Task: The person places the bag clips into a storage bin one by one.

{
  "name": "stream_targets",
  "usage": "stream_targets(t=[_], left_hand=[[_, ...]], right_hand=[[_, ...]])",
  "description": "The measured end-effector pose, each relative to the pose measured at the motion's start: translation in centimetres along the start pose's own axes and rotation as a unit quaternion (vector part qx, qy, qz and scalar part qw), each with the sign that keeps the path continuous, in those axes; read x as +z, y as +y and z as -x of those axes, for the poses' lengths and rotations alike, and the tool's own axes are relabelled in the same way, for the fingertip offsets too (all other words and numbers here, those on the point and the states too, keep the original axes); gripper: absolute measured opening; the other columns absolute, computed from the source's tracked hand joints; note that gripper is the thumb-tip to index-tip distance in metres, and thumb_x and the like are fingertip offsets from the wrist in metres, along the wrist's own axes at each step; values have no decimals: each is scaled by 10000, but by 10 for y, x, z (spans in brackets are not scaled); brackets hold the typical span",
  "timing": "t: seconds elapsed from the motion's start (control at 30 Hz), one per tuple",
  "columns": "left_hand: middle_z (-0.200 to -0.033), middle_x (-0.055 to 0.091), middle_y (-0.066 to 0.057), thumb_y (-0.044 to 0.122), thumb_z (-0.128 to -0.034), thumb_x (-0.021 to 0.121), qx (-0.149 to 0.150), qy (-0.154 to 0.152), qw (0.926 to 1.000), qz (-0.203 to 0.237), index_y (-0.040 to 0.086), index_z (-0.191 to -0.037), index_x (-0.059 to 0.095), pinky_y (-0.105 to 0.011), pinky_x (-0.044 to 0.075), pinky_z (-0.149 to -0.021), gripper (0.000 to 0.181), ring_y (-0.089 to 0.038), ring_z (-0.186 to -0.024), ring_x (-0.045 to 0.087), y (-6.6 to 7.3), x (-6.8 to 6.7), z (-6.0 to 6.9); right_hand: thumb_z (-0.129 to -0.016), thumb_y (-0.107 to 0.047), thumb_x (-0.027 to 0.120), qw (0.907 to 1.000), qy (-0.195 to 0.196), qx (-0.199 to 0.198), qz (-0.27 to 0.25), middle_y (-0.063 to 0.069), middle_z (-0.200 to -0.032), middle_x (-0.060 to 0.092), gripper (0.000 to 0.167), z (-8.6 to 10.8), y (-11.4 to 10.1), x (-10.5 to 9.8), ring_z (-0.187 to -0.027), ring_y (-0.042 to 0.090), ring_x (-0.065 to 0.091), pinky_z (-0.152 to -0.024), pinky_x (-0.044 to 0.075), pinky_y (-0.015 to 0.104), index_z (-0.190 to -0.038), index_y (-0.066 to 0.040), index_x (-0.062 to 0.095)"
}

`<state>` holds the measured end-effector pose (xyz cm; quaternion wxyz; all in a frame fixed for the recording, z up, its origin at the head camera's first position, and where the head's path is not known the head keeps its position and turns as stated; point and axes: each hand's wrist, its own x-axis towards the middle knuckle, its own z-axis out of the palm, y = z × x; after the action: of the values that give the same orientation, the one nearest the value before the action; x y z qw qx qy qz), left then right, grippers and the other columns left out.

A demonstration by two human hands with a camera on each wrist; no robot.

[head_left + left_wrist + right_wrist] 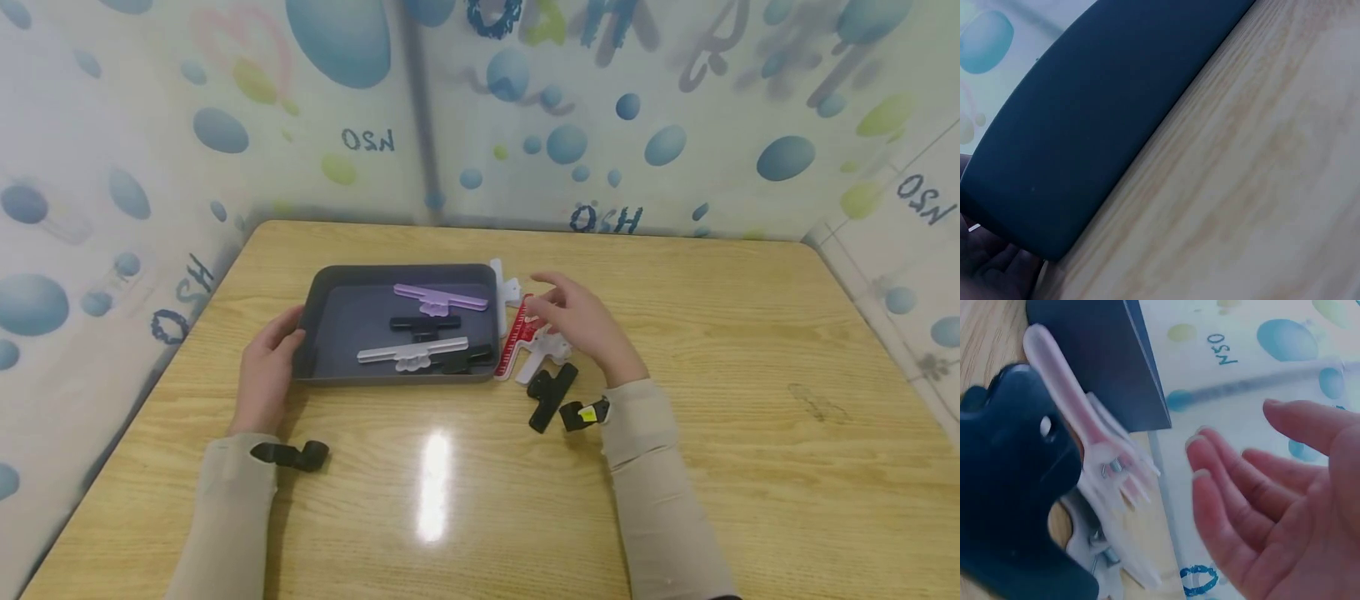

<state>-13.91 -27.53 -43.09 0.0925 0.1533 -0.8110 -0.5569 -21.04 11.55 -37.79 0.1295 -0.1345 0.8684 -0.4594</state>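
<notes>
My left hand [264, 375] grips the left end of a dark grey tray [390, 379]; in the left wrist view, fingers [1004, 269] show at its corner. In the tray lie a purple clip [442, 297], a black clip [425, 322], a whitish clip [412, 353] and another black clip [472, 359]. Right of the tray, my right hand [585, 325] hovers with loosely bent fingers, holding nothing, over a red-and-white ruler clip [515, 337]. Near it lie a white clip [501, 292], another white clip [536, 358] and a black clip [553, 397].
The wooden table [750, 375] extends right and toward me. A wall with bubble patterns [570, 146] stands behind it. Black wrist cameras are strapped on both sleeves; the right one [573, 415] is close to the nearest black clip.
</notes>
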Motion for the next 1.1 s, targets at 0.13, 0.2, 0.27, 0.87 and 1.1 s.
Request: stream_targets(t=[0.13, 0.2, 0.27, 0.87, 1.1], left_hand=[[-1382, 379, 43, 295, -950, 411, 3, -3, 10000, 51, 220, -1345, 415, -323, 253, -1045, 402, -92, -1260, 317, 0, 0, 0], [-1382, 379, 44, 296, -949, 411, -10, 1, 10000, 52, 218, -1345, 414, -321, 254, -1045, 403, -91, -1260, 316, 1, 0, 1], [-1382, 379, 42, 294, -949, 412, -21, 7, 10000, 66, 214, -1345, 415, -320, 253, -1045, 404, -92, -1260, 316, 1, 0, 0], [-1377, 389, 25, 267, -948, 422, -8, 66, 9999, 107, 197, -1341, 421, -299, 267, -1037, 400, -94, -1250, 333, 2, 0, 1], [-1379, 385, 27, 272, -949, 418, -4, 43, 10000, 88, 189, -1345, 414, -301, 261, -1040, 405, -96, -1255, 326, 4, 0, 1]], right_hand=[[-889, -403, 505, 9983, -83, 304, 490, 57, -1026, 580, 518, 0, 4, -1, -831, 202, 581, -700, 498, 345, -1341, -188, 372], [-893, -381, 504, 9969, -125, 419, 660, 56, -1015, 574, 479, 0, 6, -1, -822, 193, 580, -685, 498, 331, -1310, -163, 410], [-894, -357, 508, 9960, -141, 503, 719, 61, -1009, 571, 434, -1, 8, -1, -818, 190, 578, -682, 498, 324, -1271, -150, 451], [-878, -341, 548, 9923, -110, 761, 974, 45, -860, 592, 236, -3, 14, 3, -769, 203, 525, -651, 444, 301, -990, -139, 594], [-902, -337, 509, 9900, 83, 998, 998, 45, -831, 597, 244, -4, 14, 5, -741, 192, 540, -629, 452, 283, -996, -125, 583]])
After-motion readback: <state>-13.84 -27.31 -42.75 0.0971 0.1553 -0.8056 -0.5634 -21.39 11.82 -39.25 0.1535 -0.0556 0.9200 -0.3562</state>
